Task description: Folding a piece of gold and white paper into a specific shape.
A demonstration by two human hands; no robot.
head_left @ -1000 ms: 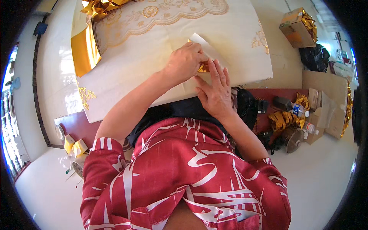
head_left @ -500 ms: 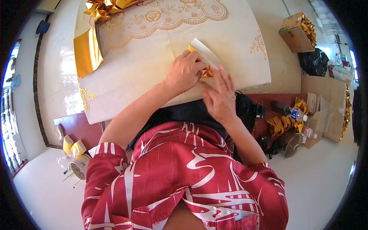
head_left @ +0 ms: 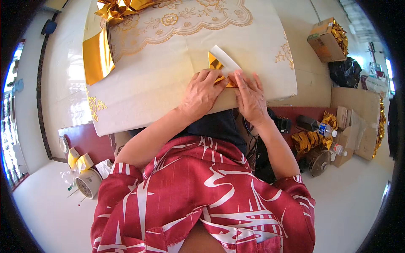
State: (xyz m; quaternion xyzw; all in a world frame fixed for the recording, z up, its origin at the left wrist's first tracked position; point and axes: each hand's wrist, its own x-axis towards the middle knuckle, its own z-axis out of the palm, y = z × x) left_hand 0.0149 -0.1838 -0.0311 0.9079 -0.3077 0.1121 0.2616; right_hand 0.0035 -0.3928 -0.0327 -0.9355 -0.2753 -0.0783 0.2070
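Note:
A piece of gold foil paper with a white back lies folded on the cloth-covered table, its white strip slanting up to the left. My left hand pinches its near left edge with curled fingers. From the other side, my right hand presses the right end between thumb and fingers. Both hands rest close together at the table's near edge. Fingertips hide part of the folded paper.
The pale tablecloth has gold embroidery. A gold foil sheet hangs over its left side, near crumpled gold pieces. To the right are a cardboard box, a black bag, gold ribbon coils and a plastic bottle.
My left hand has slid nearer to me along the paper. My right hand has shifted slightly right, its fingers now bent onto the paper instead of stretched out.

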